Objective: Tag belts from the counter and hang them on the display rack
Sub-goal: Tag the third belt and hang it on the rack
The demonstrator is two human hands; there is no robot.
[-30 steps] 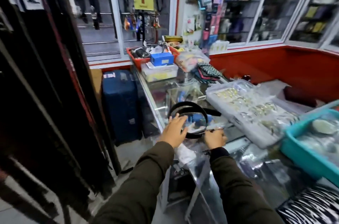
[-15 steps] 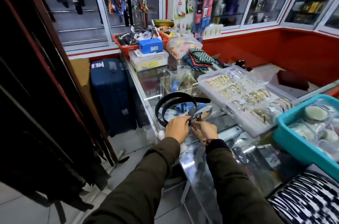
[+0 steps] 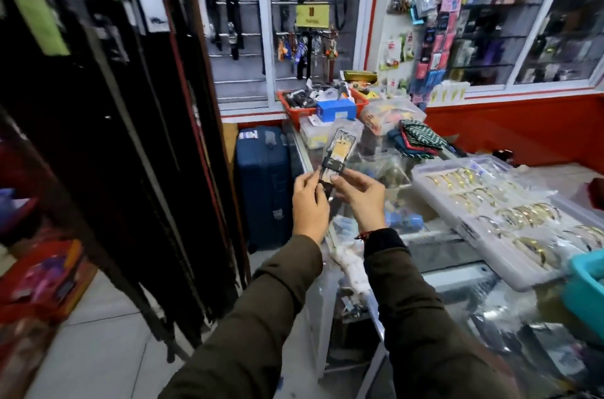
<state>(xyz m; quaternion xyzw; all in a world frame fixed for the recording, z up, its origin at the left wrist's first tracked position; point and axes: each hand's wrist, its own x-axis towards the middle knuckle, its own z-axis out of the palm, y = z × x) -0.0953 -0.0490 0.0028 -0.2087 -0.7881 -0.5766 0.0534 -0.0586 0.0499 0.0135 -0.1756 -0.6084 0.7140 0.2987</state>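
Observation:
A black belt, its buckle end (image 3: 338, 151) wrapped in clear plastic, stands upright in front of me above the near edge of the glass counter (image 3: 438, 251). My left hand (image 3: 309, 204) pinches the strap just under the buckle from the left. On the other side, the fingers of my right hand (image 3: 359, 199) grip the same spot. The rest of the strap is hidden behind my hands. Many dark belts with tags hang from the display rack (image 3: 124, 124) at my left.
A blue suitcase (image 3: 264, 183) stands on the floor between rack and counter. On the counter sit a clear tray of bracelets (image 3: 490, 212), a teal basket (image 3: 586, 294), a red basket (image 3: 292, 104) and a blue box (image 3: 335, 109). White floor tiles lie below left.
Both hands have lifted the belt's buckle end off the counter and hold it upright. The view has swung left, bringing the rack of hanging belts closer.

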